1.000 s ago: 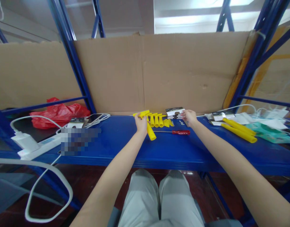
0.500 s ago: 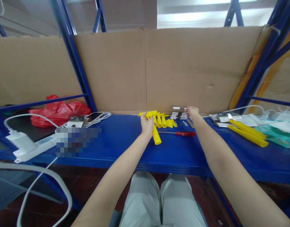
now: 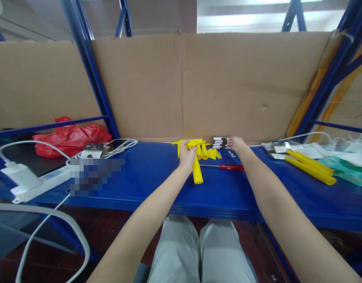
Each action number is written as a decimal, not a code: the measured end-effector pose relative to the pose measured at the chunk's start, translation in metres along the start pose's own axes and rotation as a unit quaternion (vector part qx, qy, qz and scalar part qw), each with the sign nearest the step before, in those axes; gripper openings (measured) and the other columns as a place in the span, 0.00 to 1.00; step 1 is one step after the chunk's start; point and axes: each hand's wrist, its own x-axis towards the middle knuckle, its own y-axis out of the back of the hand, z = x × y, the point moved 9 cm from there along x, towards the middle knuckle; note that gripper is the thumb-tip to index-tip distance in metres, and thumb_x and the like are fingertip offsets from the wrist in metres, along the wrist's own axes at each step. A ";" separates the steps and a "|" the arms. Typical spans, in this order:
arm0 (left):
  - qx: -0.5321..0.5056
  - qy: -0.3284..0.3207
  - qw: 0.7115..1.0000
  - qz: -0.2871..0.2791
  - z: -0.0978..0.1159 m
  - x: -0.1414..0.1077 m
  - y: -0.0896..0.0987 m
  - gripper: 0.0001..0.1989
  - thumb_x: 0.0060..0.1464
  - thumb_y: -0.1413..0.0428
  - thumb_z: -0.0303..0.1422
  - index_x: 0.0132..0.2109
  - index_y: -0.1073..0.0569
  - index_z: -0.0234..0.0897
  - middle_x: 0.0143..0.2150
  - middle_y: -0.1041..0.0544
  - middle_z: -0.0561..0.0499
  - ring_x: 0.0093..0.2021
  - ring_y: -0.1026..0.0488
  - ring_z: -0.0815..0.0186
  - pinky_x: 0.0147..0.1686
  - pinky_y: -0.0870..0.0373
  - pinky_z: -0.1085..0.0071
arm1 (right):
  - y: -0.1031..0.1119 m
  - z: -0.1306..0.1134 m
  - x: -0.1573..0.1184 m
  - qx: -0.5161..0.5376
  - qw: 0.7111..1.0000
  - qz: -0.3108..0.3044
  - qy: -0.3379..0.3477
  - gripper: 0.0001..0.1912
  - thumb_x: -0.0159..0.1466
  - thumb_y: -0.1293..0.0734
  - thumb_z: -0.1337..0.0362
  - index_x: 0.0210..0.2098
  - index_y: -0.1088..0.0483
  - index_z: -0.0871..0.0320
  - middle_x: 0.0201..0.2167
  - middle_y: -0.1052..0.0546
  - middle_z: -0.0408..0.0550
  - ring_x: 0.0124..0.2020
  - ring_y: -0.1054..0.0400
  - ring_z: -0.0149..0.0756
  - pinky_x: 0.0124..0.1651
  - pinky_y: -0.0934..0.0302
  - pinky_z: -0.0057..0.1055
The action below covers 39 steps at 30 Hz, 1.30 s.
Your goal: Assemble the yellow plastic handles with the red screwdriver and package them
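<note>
My left hand [image 3: 187, 156] is closed around a yellow T-shaped scraper [image 3: 197, 173], its handle tilted down toward the front of the shelf. Beside it, several more yellow scrapers [image 3: 204, 151] lie in a row, partly hidden by the hand. Small yellow flat pieces [image 3: 213, 153] lie to their right. My right hand [image 3: 237, 144] reaches the right end of a stack of small black-and-white packets [image 3: 219, 142], fingers stretched out against it. In front of the stack, a screwdriver with a red handle [image 3: 231, 167] lies crosswise.
The blue shelf [image 3: 157, 184] has a cardboard panel [image 3: 228, 86] standing behind it. On the left are a white power strip [image 3: 45, 184], cables and a red plastic bag [image 3: 71, 137]. Two yellow tubes [image 3: 312, 169] and a green-and-white package [image 3: 346, 171] lie at right.
The packet that my right hand held above the stack is down on it, and that hand has lowered slightly left. My left hand has shifted a little right with the scraper.
</note>
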 end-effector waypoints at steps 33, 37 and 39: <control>-0.001 0.003 1.000 -0.008 0.001 0.002 0.002 0.35 0.49 0.47 0.16 0.62 0.43 0.41 0.36 0.27 0.52 0.21 0.33 0.73 0.20 0.33 0.78 | 0.011 -0.024 -0.029 -0.032 0.989 -0.057 0.135 0.06 0.58 0.34 0.73 0.35 0.28 0.60 0.29 0.22 0.45 0.24 0.30 0.27 0.23 0.39 0.20; 0.012 0.013 1.000 0.007 0.002 0.000 0.004 0.33 0.50 0.47 0.17 0.61 0.43 0.41 0.36 0.28 0.52 0.19 0.34 0.74 0.18 0.34 0.77 | 0.016 -0.030 -0.037 -0.069 0.983 -0.057 0.159 0.04 0.58 0.34 0.72 0.33 0.26 0.60 0.32 0.21 0.48 0.24 0.30 0.26 0.24 0.40 0.21; 0.024 0.022 0.999 0.015 0.003 -0.001 0.005 0.32 0.50 0.47 0.17 0.60 0.43 0.39 0.37 0.27 0.51 0.18 0.35 0.74 0.18 0.35 0.77 | 0.018 -0.032 -0.045 -0.099 0.976 -0.065 0.182 0.04 0.58 0.34 0.72 0.31 0.27 0.60 0.33 0.21 0.47 0.24 0.30 0.26 0.24 0.41 0.20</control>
